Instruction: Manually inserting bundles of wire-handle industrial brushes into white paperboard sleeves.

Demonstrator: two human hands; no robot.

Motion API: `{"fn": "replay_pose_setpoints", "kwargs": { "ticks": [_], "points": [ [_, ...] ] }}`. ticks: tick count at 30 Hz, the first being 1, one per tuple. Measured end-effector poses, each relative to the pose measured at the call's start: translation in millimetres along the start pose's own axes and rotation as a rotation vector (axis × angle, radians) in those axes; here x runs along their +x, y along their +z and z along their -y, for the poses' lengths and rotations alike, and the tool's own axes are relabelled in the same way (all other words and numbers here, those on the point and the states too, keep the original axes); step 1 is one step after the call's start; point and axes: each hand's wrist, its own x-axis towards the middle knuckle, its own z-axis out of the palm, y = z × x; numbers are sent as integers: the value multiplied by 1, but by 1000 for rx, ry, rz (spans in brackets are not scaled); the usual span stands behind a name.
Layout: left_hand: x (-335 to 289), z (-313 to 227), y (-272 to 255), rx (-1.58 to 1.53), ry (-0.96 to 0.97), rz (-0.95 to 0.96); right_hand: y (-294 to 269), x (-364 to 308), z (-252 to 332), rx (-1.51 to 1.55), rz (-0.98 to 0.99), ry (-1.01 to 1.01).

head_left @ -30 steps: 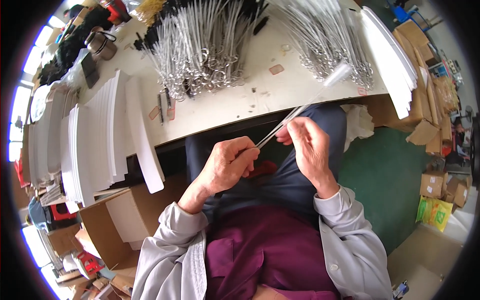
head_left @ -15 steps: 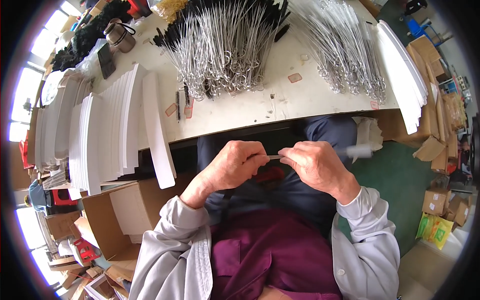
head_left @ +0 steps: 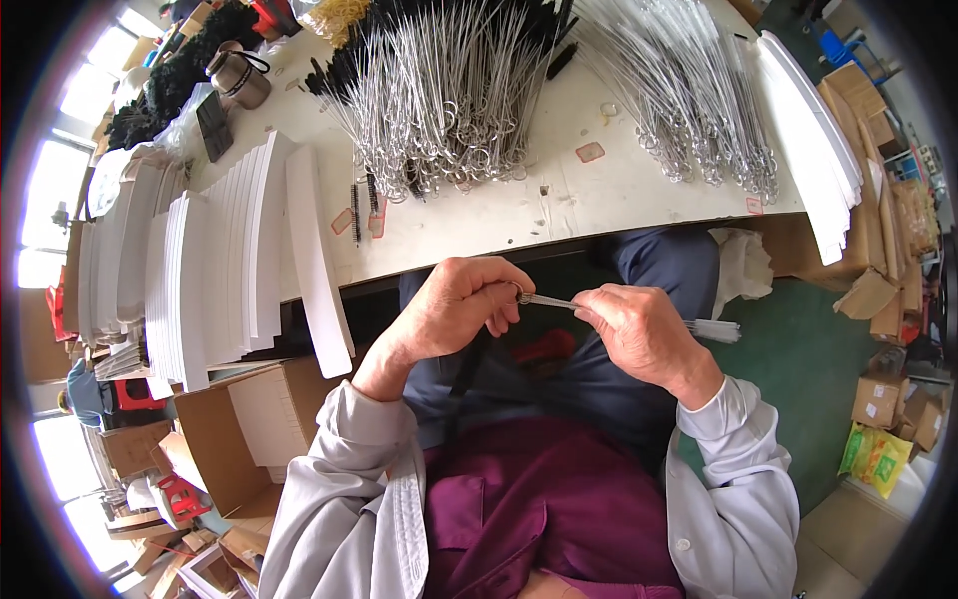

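Observation:
Above my lap, in front of the table edge, I hold a small bundle of thin wire brushes (head_left: 551, 301). My right hand (head_left: 639, 331) is closed around their shafts, and the pale bristle ends (head_left: 714, 330) stick out past it to the right. The looped wire ends are at my left hand (head_left: 462, 309), pinched between thumb and fingertips. How many brushes there are I cannot tell. On the table beyond lies a big heap of black-bristled wire brushes (head_left: 439, 110), loops toward me. To its right is a second heap of wire brushes (head_left: 689, 110) with pale bristles.
White folded card strips (head_left: 225, 250) stand in rows at the left table edge; more card strips (head_left: 813, 140) lie at the right. Two short black brushes (head_left: 355, 215) lie near the front edge. A metal flask (head_left: 239, 78) stands at the back left. An open cardboard box (head_left: 215, 429) sits below left.
My hands have drawn slightly apart, baring more of the wire shafts and the looped ends. The bristle ends at the right, blurred before, have dropped a little and show sharper.

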Motion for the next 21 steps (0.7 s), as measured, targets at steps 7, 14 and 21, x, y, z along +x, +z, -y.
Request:
{"fn": "replay_pose_setpoints", "kwargs": {
  "ticks": [7, 14, 21],
  "points": [
    [18, -8, -5, 63, 45, -166, -12, 5, -14, 99, -212, 116],
    [61, -16, -11, 944, 472, -655, -56, 43, -41, 702, -555, 430],
    [86, -23, -17, 1137, 319, -608, -83, 90, -67, 1171, -598, 434]
  ]
}}
